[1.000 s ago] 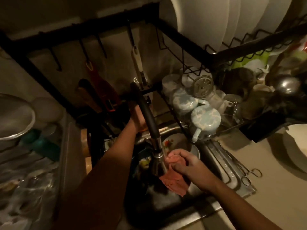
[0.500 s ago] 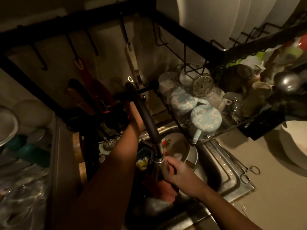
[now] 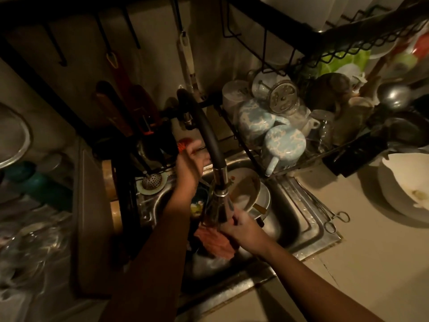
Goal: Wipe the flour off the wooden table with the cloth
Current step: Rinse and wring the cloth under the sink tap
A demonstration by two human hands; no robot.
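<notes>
I stand over a steel sink (image 3: pixel 299 231) in dim light. My right hand (image 3: pixel 246 231) grips a reddish cloth (image 3: pixel 216 242) and holds it under the spout of the black curved tap (image 3: pixel 212 145). The cloth hangs low in the basin, partly hidden by my hand. My left hand (image 3: pixel 189 166) reaches behind the tap near its base, fingers curled; what it touches is hidden. The wooden table is not in view.
Bowls and plates (image 3: pixel 249 194) lie in the sink. A black dish rack (image 3: pixel 290 117) with blue-patterned mugs stands right of the tap. Scissors (image 3: pixel 334 219) and a white bowl (image 3: pixel 408 184) lie on the counter at right. Utensils hang at left.
My right hand has lowered the cloth from beside the spout to directly beneath it, deeper in the basin. The left hand stays behind the tap. My head has tilted down.
</notes>
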